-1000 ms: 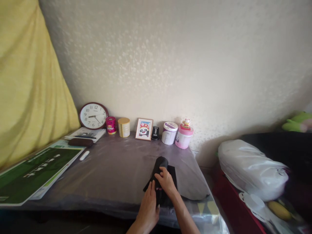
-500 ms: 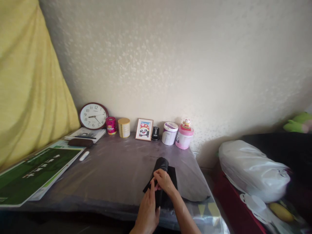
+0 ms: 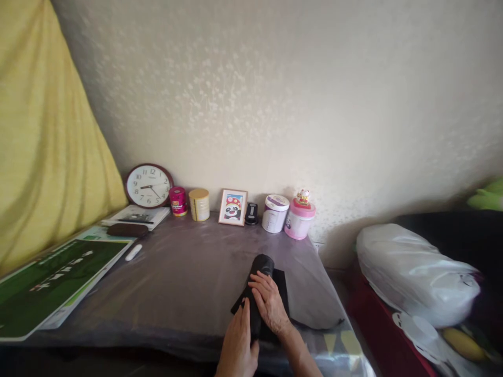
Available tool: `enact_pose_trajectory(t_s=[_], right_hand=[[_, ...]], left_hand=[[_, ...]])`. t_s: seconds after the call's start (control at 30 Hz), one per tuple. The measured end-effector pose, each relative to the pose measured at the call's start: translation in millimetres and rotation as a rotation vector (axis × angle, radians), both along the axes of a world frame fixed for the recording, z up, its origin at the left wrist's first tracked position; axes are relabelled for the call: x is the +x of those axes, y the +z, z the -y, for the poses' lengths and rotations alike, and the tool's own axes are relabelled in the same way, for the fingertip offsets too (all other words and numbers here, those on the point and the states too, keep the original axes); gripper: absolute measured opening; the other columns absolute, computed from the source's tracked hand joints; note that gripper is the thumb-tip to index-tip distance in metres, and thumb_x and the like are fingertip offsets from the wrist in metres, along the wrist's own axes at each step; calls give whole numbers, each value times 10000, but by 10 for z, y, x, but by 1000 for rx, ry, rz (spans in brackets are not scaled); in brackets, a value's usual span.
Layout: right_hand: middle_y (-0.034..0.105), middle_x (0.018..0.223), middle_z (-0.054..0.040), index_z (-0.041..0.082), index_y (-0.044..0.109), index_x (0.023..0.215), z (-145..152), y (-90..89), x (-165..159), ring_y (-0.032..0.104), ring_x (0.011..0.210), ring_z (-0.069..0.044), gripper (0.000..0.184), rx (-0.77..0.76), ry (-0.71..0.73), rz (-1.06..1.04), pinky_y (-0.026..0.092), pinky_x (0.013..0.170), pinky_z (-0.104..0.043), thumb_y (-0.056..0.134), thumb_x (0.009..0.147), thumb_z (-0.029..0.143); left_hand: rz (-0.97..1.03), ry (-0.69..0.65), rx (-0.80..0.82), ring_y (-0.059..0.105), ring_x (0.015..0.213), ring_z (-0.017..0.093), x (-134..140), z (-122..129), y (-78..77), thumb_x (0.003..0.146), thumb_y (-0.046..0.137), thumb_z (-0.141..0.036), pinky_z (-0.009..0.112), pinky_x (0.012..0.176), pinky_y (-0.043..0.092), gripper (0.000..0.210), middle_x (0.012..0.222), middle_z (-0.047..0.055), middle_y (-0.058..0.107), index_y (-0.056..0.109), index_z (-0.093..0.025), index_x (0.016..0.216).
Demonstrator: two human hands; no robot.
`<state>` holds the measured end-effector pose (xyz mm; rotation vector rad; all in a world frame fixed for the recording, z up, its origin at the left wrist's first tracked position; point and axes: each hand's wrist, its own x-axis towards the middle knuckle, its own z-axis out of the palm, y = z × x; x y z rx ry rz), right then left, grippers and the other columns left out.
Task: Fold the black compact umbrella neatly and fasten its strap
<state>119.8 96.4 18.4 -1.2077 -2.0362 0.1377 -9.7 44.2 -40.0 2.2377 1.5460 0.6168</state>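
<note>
A black roll (image 3: 262, 263) of sheet-like material lies lengthwise near the table's front edge, with a flat black piece (image 3: 282, 290) spread beneath and beside it. My left hand (image 3: 239, 337) grips the near left side of the roll, fingers straight along it and thumb by its near end. Across the top of the roll lies my right hand (image 3: 269, 301), open, its fingers stretched out flat and pointing left. The hands partly cover the middle and near end of the roll, so I cannot tell exactly what it is.
Along the wall stand a clock (image 3: 148, 186), a pink can (image 3: 178, 201), a yellow can (image 3: 199, 205), a framed panda picture (image 3: 232, 207) and two tubs (image 3: 275, 214). A green board (image 3: 58, 283) and white marker-like object (image 3: 134, 252) lie left. A white plastic bag (image 3: 412, 267) sits right.
My right hand has gone from curled fingers on the roll to lying flat over its top. My left hand stays at the roll's left side. The view has shifted slightly.
</note>
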Motion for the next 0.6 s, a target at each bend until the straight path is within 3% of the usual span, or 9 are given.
enact_pose_trajectory(t_s=[0.2, 0.37, 0.47, 0.6], right_hand=[[642, 1131, -58, 245, 643, 1053, -431, -114, 87, 446, 1217, -206, 308, -70, -47, 46, 232, 1048, -494, 368, 914, 248], [644, 1131, -45, 242, 669, 993, -758, -111, 136, 439, 1218, -201, 302, -135, -112, -7, 248, 1046, -435, 383, 897, 241], [643, 1128, -51, 218, 662, 989, -874, -82, 180, 501, 1150, -180, 277, -220, -236, -93, 306, 1016, -341, 414, 865, 230], [657, 1046, -128, 156, 645, 980, -832, -44, 411, 573, 1028, -215, 313, -287, -445, -193, 365, 947, -339, 380, 843, 250]], left_hand=[[-22, 3, -68, 301, 1312, 223, -20, -16, 17, 626, 402, -73, 362, 1073, 290, 788, 1435, 154, 283, 167, -14, 1375], [-19, -5, -131, 295, 1315, 224, -36, -36, 65, 634, 407, -98, 379, 1070, 288, 809, 1440, 139, 276, 129, -53, 1392], [8, 7, -163, 282, 1321, 225, -29, -25, 139, 641, 410, -108, 367, 1080, 267, 798, 1443, 143, 267, 137, -37, 1388], [30, 20, -130, 281, 1321, 208, -17, 9, 189, 655, 393, -103, 344, 1084, 261, 781, 1442, 146, 271, 127, -13, 1383]])
